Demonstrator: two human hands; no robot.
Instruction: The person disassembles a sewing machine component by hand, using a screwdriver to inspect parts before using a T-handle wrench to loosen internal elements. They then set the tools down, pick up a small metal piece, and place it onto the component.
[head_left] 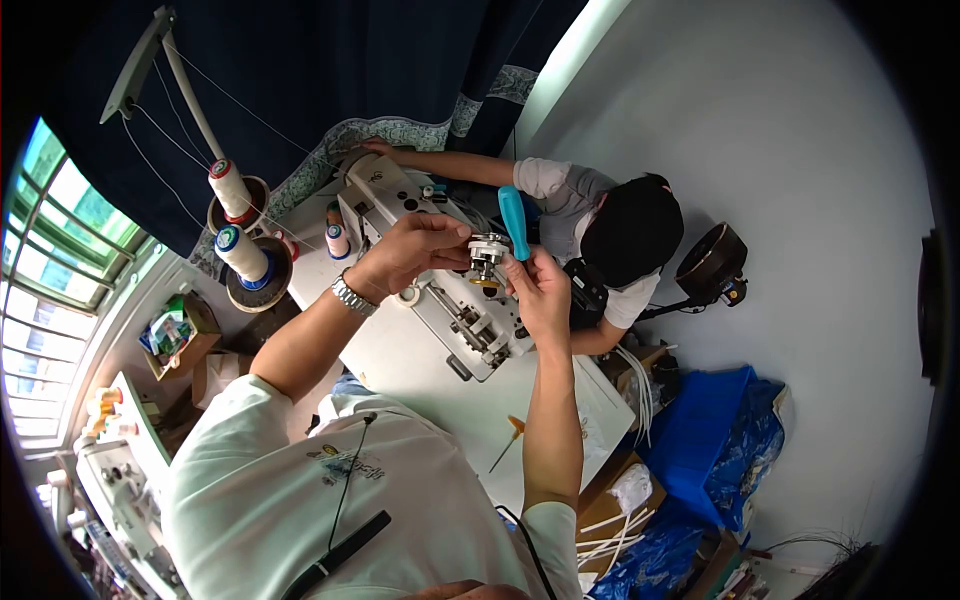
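Note:
My left hand (418, 252), with a metal watch at its wrist, pinches the left side of a small round metal part (487, 255). On the part's other side is my right hand (541, 296), its thumb and fingers closed around the teal-handled screwdriver (514, 222), whose handle points up. The screwdriver's tip is hidden. Both hands are above a white sewing machine (465, 325), which lies on a pale table (400, 365). An orange-handled screwdriver (516, 427) rests on the table below my right hand.
Across the table a person in a black cap (634, 232) leans in, one arm along the machine. Thread cones (242, 252) stand at the left. A black round lamp (712, 262) and a blue bin (700, 430) are at the right.

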